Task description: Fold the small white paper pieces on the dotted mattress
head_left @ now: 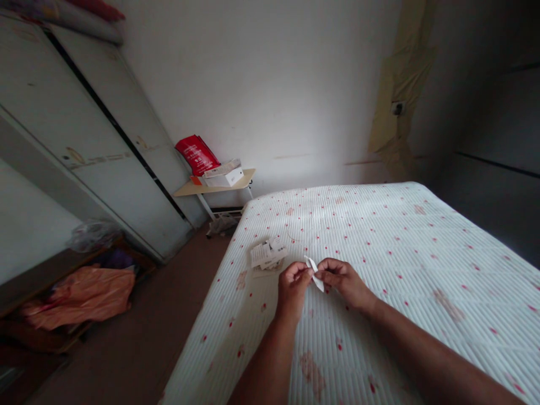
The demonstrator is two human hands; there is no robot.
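Between my two hands, over the bed, is a small folded strip of white paper, narrow and pointed at its ends. My left hand pinches its left side with thumb and fingers. From the other side my right hand grips it the same way, fingers curled. Just beyond my left hand lies a loose pile of printed papers on the bedspread. Whether the paper is folded once or several times I cannot tell.
The bed has a white ribbed cover with red dots. Behind it on the left, a small table carries a red bag and a white box. A wardrobe and a low bench with orange cloth stand left.
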